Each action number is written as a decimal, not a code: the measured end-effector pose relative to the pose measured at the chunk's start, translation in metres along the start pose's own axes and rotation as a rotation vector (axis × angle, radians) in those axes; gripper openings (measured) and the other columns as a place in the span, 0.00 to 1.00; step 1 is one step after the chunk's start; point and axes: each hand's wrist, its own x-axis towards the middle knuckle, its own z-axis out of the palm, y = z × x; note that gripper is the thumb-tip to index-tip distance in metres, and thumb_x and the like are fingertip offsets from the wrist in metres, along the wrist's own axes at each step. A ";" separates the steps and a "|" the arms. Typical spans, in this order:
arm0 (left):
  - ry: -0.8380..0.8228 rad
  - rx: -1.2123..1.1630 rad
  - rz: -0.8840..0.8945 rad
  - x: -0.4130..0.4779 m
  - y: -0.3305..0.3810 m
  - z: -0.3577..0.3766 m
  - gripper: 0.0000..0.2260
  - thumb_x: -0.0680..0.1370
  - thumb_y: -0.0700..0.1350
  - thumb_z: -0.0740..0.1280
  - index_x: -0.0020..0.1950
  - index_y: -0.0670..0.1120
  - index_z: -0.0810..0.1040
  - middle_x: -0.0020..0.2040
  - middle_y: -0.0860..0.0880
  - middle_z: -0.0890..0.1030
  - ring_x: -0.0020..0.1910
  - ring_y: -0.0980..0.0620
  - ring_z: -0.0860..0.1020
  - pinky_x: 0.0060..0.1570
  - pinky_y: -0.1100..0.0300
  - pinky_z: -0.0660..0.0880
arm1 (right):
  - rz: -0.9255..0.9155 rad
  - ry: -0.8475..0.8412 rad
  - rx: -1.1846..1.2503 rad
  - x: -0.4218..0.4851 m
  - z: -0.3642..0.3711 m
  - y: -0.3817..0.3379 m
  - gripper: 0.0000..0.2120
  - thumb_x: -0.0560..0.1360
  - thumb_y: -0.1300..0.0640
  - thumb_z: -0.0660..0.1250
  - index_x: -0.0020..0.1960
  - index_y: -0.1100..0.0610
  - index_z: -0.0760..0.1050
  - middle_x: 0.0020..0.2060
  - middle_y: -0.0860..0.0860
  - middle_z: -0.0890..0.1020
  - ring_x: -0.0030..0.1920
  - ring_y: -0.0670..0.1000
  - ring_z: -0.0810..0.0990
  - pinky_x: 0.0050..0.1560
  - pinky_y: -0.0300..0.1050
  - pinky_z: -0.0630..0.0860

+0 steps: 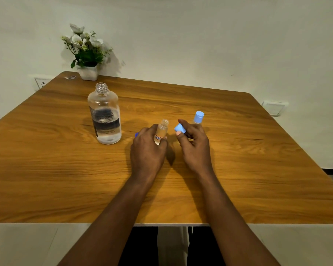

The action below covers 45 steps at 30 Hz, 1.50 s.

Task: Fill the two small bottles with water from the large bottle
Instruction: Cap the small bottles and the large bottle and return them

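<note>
Mid-table, left grip [148, 148] wraps the uncapped small bottle [162, 129], right grip [194, 146] pinches a blue cap [180, 128]; pouring from the large bottle [105, 116] looks next.

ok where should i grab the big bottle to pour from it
Probably the wide labelled body of the large bottle, not the narrow threaded neck. It stands upright and uncapped, so wrap it level from its right, the side facing the left hand.
</note>
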 end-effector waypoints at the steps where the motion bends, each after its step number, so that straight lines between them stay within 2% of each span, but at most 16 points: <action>1: -0.008 0.009 0.011 -0.001 0.001 0.000 0.14 0.74 0.46 0.69 0.60 0.50 0.79 0.50 0.49 0.80 0.49 0.48 0.77 0.41 0.58 0.67 | 0.000 -0.002 0.011 0.000 -0.001 -0.001 0.16 0.77 0.64 0.66 0.65 0.57 0.76 0.47 0.49 0.73 0.44 0.39 0.75 0.44 0.30 0.73; 4: -0.026 0.012 0.015 -0.003 0.003 0.000 0.20 0.75 0.47 0.69 0.67 0.49 0.76 0.57 0.49 0.79 0.55 0.47 0.77 0.47 0.54 0.73 | -0.002 0.004 0.045 0.001 -0.001 -0.003 0.17 0.77 0.64 0.67 0.65 0.55 0.76 0.48 0.50 0.75 0.45 0.46 0.77 0.44 0.36 0.75; 7: -0.034 0.032 0.006 -0.004 0.004 0.000 0.21 0.75 0.48 0.68 0.68 0.50 0.75 0.59 0.51 0.78 0.55 0.47 0.77 0.47 0.54 0.73 | 0.034 0.043 0.104 0.002 -0.004 -0.005 0.17 0.74 0.65 0.70 0.60 0.52 0.76 0.46 0.48 0.78 0.43 0.43 0.78 0.44 0.37 0.77; 9: -0.046 0.050 0.005 -0.004 0.005 -0.001 0.21 0.75 0.48 0.68 0.69 0.52 0.74 0.58 0.52 0.77 0.55 0.50 0.76 0.44 0.59 0.69 | 0.062 0.065 0.160 0.003 -0.007 -0.006 0.16 0.73 0.66 0.71 0.57 0.52 0.76 0.47 0.46 0.80 0.45 0.45 0.81 0.47 0.39 0.78; 11: -0.065 0.077 0.013 -0.005 0.006 -0.001 0.22 0.75 0.48 0.68 0.70 0.52 0.73 0.59 0.53 0.77 0.54 0.52 0.76 0.42 0.60 0.66 | 0.067 0.070 0.178 0.004 -0.008 -0.005 0.15 0.72 0.67 0.71 0.55 0.53 0.78 0.49 0.49 0.82 0.47 0.46 0.82 0.48 0.40 0.78; 15: -0.088 0.122 0.051 -0.006 0.006 -0.001 0.23 0.75 0.49 0.67 0.71 0.53 0.72 0.61 0.54 0.77 0.55 0.50 0.77 0.44 0.56 0.72 | 0.011 0.065 0.155 0.004 -0.010 -0.007 0.15 0.73 0.68 0.70 0.55 0.52 0.79 0.51 0.52 0.82 0.48 0.41 0.81 0.50 0.36 0.76; 18: -0.100 0.166 0.064 -0.006 0.008 -0.001 0.22 0.76 0.48 0.67 0.70 0.53 0.72 0.61 0.53 0.78 0.56 0.47 0.78 0.46 0.53 0.73 | -0.031 0.045 0.140 0.004 -0.010 -0.006 0.15 0.74 0.68 0.68 0.57 0.53 0.79 0.52 0.52 0.81 0.50 0.39 0.79 0.50 0.33 0.75; 23: -0.092 0.149 0.037 -0.007 0.008 0.000 0.15 0.75 0.47 0.67 0.62 0.53 0.74 0.57 0.54 0.80 0.55 0.48 0.78 0.43 0.56 0.69 | -0.045 0.013 0.134 0.004 -0.009 -0.005 0.16 0.75 0.69 0.67 0.59 0.56 0.79 0.52 0.54 0.79 0.52 0.43 0.78 0.51 0.33 0.74; 29: -0.078 0.143 0.115 -0.007 0.007 -0.002 0.15 0.75 0.47 0.68 0.61 0.51 0.77 0.54 0.52 0.82 0.55 0.47 0.76 0.42 0.57 0.67 | -0.024 0.062 0.156 0.004 -0.009 -0.008 0.14 0.74 0.68 0.70 0.56 0.55 0.79 0.49 0.50 0.82 0.47 0.37 0.80 0.48 0.31 0.74; 32: -0.058 0.104 0.169 -0.005 0.002 0.001 0.15 0.73 0.46 0.70 0.59 0.50 0.79 0.52 0.51 0.83 0.51 0.46 0.76 0.44 0.56 0.68 | 0.055 0.118 0.204 0.006 -0.009 -0.008 0.11 0.71 0.66 0.73 0.51 0.53 0.81 0.44 0.48 0.84 0.44 0.41 0.82 0.46 0.33 0.76; 35: -0.072 0.057 0.184 -0.004 0.001 0.003 0.15 0.72 0.45 0.70 0.59 0.50 0.79 0.52 0.50 0.83 0.49 0.46 0.79 0.45 0.53 0.73 | 0.077 0.145 0.212 0.006 -0.010 -0.008 0.08 0.70 0.61 0.76 0.48 0.57 0.81 0.42 0.52 0.84 0.42 0.47 0.82 0.44 0.38 0.77; 37: -0.074 0.033 0.168 -0.005 0.003 0.002 0.16 0.72 0.45 0.70 0.60 0.50 0.79 0.52 0.50 0.82 0.49 0.46 0.80 0.43 0.53 0.75 | 0.062 0.151 0.190 0.006 -0.010 -0.009 0.07 0.71 0.57 0.75 0.47 0.58 0.81 0.40 0.51 0.84 0.40 0.46 0.81 0.43 0.40 0.77; 39: -0.082 0.028 0.151 -0.005 0.004 0.002 0.16 0.73 0.45 0.70 0.61 0.51 0.79 0.53 0.51 0.82 0.50 0.49 0.79 0.43 0.55 0.74 | 0.038 0.159 0.170 0.005 -0.011 -0.010 0.06 0.74 0.54 0.70 0.47 0.56 0.81 0.40 0.49 0.83 0.41 0.46 0.80 0.43 0.45 0.77; 42: -0.088 0.033 0.145 -0.005 0.004 0.002 0.16 0.73 0.46 0.70 0.61 0.52 0.79 0.54 0.52 0.82 0.51 0.50 0.79 0.41 0.59 0.69 | 0.053 0.177 0.198 0.005 -0.013 -0.009 0.09 0.73 0.57 0.66 0.52 0.54 0.80 0.47 0.51 0.84 0.47 0.49 0.81 0.48 0.51 0.78; 45: -0.097 0.051 0.158 -0.005 0.004 0.002 0.16 0.73 0.47 0.70 0.61 0.52 0.79 0.55 0.53 0.82 0.51 0.51 0.79 0.41 0.60 0.67 | 0.050 0.152 0.182 0.005 -0.014 -0.009 0.11 0.72 0.64 0.67 0.52 0.54 0.81 0.48 0.50 0.84 0.48 0.47 0.82 0.47 0.45 0.78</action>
